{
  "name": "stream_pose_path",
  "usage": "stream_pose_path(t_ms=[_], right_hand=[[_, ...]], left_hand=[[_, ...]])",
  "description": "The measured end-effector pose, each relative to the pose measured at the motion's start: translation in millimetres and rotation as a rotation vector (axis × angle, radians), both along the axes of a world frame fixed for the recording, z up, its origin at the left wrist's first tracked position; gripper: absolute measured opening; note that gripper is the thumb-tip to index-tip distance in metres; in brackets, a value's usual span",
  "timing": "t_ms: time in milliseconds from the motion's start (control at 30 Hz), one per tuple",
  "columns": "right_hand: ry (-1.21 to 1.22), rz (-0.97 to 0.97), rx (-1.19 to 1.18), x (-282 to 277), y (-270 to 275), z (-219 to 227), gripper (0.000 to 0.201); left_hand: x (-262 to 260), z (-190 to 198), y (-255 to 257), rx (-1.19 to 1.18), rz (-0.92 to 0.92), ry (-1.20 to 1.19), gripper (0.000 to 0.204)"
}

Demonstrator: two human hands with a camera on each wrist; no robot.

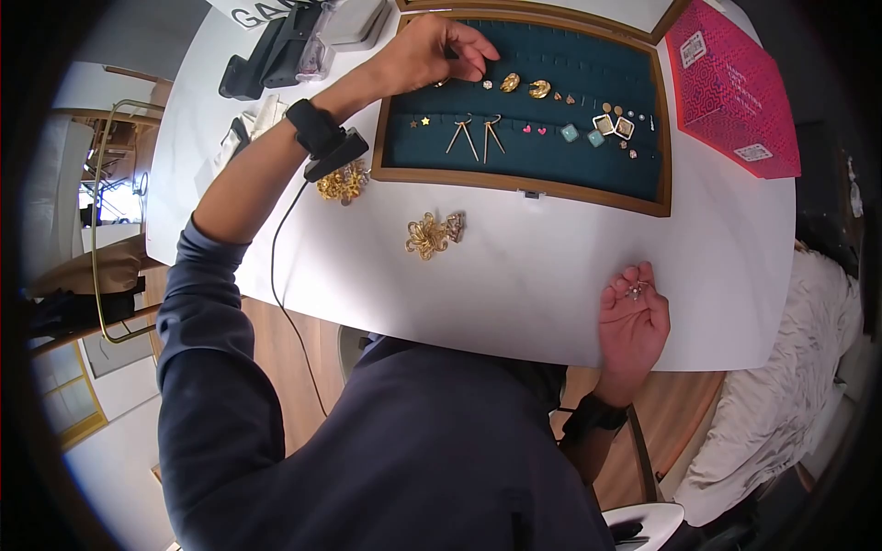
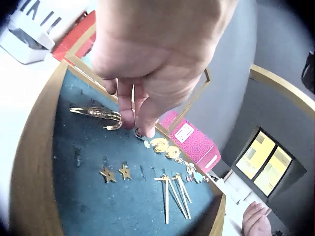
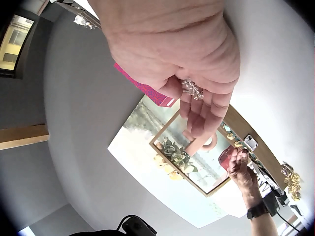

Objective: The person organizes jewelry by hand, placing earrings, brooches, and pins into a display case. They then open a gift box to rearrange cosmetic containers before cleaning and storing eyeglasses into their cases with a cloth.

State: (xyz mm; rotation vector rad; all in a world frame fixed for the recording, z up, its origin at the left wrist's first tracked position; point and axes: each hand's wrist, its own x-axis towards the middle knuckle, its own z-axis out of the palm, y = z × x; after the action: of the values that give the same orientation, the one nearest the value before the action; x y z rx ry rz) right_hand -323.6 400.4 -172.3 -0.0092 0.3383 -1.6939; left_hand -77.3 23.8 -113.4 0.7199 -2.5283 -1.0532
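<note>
your left hand (image 1: pixel 432 50) at the top of the frame, fingers (image 2: pixel 129 105) pinched on a small earring (image 2: pixel 139 132) at the tray's (image 1: pixel 519 182) upper-left rim, right hand (image 1: pixel 632 317) cupping a sparkly earring (image 1: pixel 636 291), fingers loosely curled, at the bench (image 1: pixel 551 266) near edge, lots of bare bench between

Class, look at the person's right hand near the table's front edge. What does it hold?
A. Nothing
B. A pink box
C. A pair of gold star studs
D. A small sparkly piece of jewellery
D: the right hand lies palm up with a small sparkly piece of jewellery resting in its curled fingers.
</note>
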Motion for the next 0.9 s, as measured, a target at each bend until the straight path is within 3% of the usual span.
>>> stream_pose_path(t_ms=[367,567,767,900], right_hand=[[0.006,0.001,0.001,-0.1,0.5,-0.2,0.037],[-0.007,0.0,-0.002,-0.2,0.1,0.1,0.036],[-0.012,0.002,-0.006,0.0,0.4,0.0,0.035],[-0.006,0.0,-0.005,0.1,-0.3,-0.4,0.035]], left_hand=[[-8.2,12.5,4.9,-0.192,-0.038,-0.168,0.031],[-6.9,12.4,-8.6,-0.02,-0.031,-0.236,0.029],[-9.5,12.8,-6.8,-0.129,-0.002,-0.302,0.026],[-6.9,9.4,-9.1,-0.172,-0.074,-0.286,0.026]])
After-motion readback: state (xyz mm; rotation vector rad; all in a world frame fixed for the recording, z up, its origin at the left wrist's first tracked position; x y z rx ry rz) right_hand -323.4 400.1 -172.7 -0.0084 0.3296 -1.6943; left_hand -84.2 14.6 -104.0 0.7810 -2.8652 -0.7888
